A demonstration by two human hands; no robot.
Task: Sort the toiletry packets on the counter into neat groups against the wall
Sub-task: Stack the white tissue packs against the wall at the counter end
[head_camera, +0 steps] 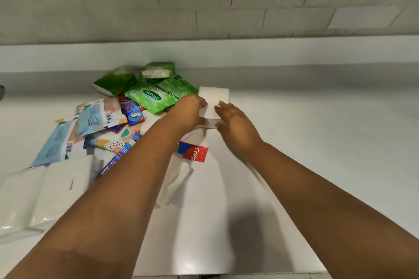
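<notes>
**White pack being squared up beside the pile**

White tiled wall [204,2] and a pale counter [317,142] fill the head view, with one loose heap of packets left of centre. At the back of the heap lie green tissue packs [114,81] and green wipes [150,99], near the wall but jumbled. Further forward sit blue-and-patterned sachets [99,115], a small blue packet [133,113], a red toothpaste sachet [195,153] and, at the near left, large white packs [61,190].

Both hands meet on a white pack [215,96] just right of the green wipes. The left hand [188,112] grips its left edge, fingers curled over it; the right hand [235,127] presses its right edge with fingers half spread. Whether the pack rests on the counter or is slightly lifted I cannot tell.

This looks like an early step: one item being placed to start a group, most of the heap unsorted. Next, the pack likely needs sliding back to the wall, then a release and a reach for the other white packs.
</notes>
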